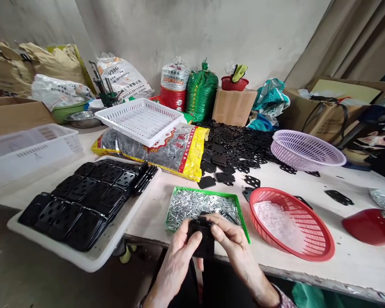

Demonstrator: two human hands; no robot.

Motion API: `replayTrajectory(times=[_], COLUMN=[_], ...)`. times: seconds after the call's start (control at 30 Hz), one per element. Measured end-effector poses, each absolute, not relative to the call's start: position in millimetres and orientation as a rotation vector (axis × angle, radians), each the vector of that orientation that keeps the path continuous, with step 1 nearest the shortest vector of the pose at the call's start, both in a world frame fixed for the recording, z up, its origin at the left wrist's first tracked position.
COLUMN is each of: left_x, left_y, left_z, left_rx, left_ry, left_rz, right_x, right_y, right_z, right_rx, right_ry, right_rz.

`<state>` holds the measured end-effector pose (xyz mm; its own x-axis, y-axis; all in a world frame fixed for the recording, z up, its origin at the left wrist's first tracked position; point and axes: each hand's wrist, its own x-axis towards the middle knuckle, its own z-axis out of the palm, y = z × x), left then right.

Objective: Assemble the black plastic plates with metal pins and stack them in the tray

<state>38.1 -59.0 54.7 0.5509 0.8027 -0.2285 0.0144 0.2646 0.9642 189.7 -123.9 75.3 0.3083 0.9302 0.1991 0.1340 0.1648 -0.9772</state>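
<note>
A flat black plastic plate [202,241] is held between both hands at the table's front edge. My left hand [181,246] grips its left side, thumb on the face. My right hand [232,241] pinches its upper right corner; whether a small part sits under those fingertips is hidden. Just behind the hands lies a green tray [244,218] filled with small silver metal pins [192,205]. To its right stands a red basket [324,239] with small translucent white pieces [280,224] in it.
At left, a white tray [93,261] holds stacked black plates [86,192]. Behind lie a yellow-edged bag [192,158] under a white basket [141,117], a heap of loose black plates [237,145] and a purple basket [304,149]. A red object [365,226] stands far right.
</note>
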Motion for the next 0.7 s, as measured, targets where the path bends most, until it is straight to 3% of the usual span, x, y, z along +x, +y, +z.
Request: replayTrajectory(times=[0.17, 0.33, 0.53, 0.7], left_x=[39, 43, 51, 48], left_y=[-64, -69, -71, -61], left_z=[52, 46, 41, 37], left_rx=[1.221, 1.250, 1.300, 1.142], left_ry=[1.054, 1.096, 1.138, 1.097], left_rz=[0.635, 0.676, 0.745, 0.852], right_x=[179, 173, 164, 183], right_y=[-125, -124, -120, -112], right_z=[71, 63, 59, 61], right_rx=[-1.427, -1.461, -1.413, -1.470], right_ry=[-1.140, -1.070, -0.936, -0.989], right_rz=[0.467, 0.350, 0.370, 0.576])
